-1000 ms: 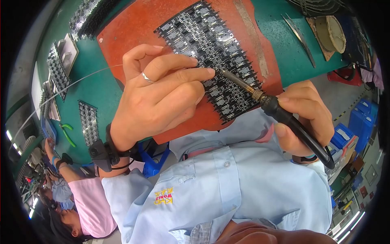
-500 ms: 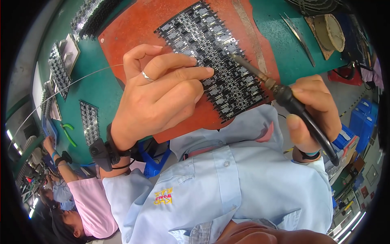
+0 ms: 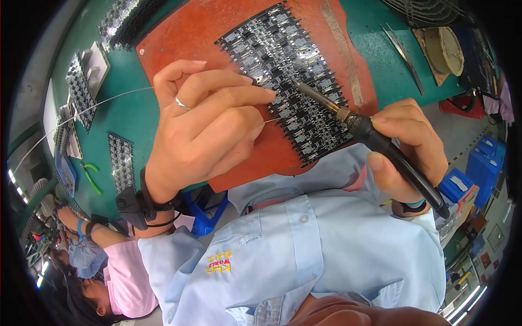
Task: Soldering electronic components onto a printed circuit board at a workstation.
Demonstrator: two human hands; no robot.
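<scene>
A black panel of small circuit boards (image 3: 321, 70) lies on a red mat (image 3: 185, 38) ahead of me. My right hand (image 3: 416, 144) is closed round the black handle of a soldering iron (image 3: 389, 146). Its tip points left and down over the middle of the panel; whether it touches a board I cannot tell. Over the panel's left edge is my left hand (image 3: 209, 125), its fingers pinched on a thin solder wire (image 3: 125, 95). The wire trails off to the far left, and a short end shows beyond my lower fingers, near the boards.
Metal tweezers (image 3: 402, 57) and a round pot (image 3: 443, 51) on a wooden base are at right on the green table (image 3: 380, 54). Further board panels (image 3: 120, 160) and green-handled pliers (image 3: 89, 176) lie left. A co-worker in a pink sleeve (image 3: 128, 277) sits at lower left.
The soldering iron's tip has moved left, toward the panel's middle. My left hand has shifted slightly left with the solder wire. The co-worker's arm has moved.
</scene>
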